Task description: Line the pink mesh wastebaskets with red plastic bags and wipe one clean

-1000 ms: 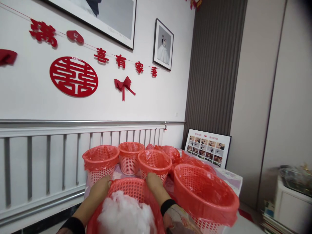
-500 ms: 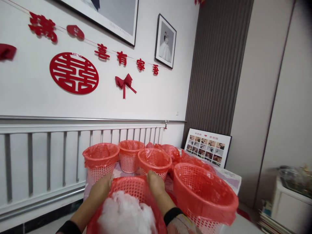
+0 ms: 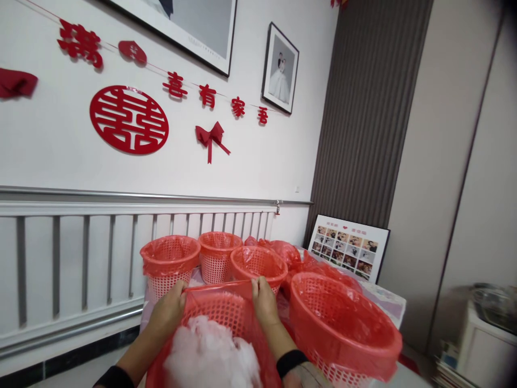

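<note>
Closest to me stands a pink plastic basket with a mesh wall, lined with a thin red plastic bag. White fluffy stuffing fills its lower part. My left hand pinches the bag's far edge at the left. On the right, my right hand grips the same edge. Between both hands the film is stretched taut, a little above the basket's far rim. My fingertips are partly hidden behind my hands.
Lined baskets stand around: one at the left, one behind, one in the middle, and a large one at the right. Loose red plastic bags lie on the table. A white radiator runs along the wall.
Both hands have lifted the far edge of the red bag up off the basket's rim and drawn it tight. The hands are slightly farther apart. The view has shifted slightly.
</note>
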Demonstrator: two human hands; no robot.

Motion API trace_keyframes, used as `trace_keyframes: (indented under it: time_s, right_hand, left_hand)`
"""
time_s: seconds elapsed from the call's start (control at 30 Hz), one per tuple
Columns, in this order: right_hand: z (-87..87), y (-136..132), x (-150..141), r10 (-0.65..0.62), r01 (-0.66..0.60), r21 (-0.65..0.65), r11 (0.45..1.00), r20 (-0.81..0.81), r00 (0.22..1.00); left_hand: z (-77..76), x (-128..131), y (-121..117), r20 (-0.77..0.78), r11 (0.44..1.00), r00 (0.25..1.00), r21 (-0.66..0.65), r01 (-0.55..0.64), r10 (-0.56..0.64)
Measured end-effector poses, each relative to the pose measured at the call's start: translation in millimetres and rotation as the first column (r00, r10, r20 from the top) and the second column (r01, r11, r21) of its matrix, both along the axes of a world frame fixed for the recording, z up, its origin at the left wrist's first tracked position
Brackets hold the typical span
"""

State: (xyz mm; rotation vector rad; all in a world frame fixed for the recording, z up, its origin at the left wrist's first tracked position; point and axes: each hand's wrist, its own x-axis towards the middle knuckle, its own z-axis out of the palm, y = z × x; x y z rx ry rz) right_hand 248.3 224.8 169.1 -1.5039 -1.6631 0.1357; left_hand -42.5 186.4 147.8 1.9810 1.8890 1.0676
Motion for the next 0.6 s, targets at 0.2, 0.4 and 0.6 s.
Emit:
trace_keyframes:
  time_s: [0.2, 0.4, 0.6]
  right_hand:
    - [7.3, -1, 8, 0.078, -0.073, 0.030, 0.997, -0.207, 0.975]
    - [-0.9, -41, 45, 0.065, -0.096, -0.049, 0.994, -0.437, 0.897]
    - [-58.9, -134, 80, 0.052, -0.342, -0.245, 0.907, -0.741, 0.670]
  left_hand:
    - [4.5, -7, 3, 0.120, 0.998, 0.992, -0.038, 0.041, -0.036]
    - [16.3, -33, -35, 0.447, 0.938, 0.884, -0.228, 0.263, -0.139]
    - [-10.2, -44, -106, 0.919, 0.781, 0.393, -0.215, 0.587, -0.042]
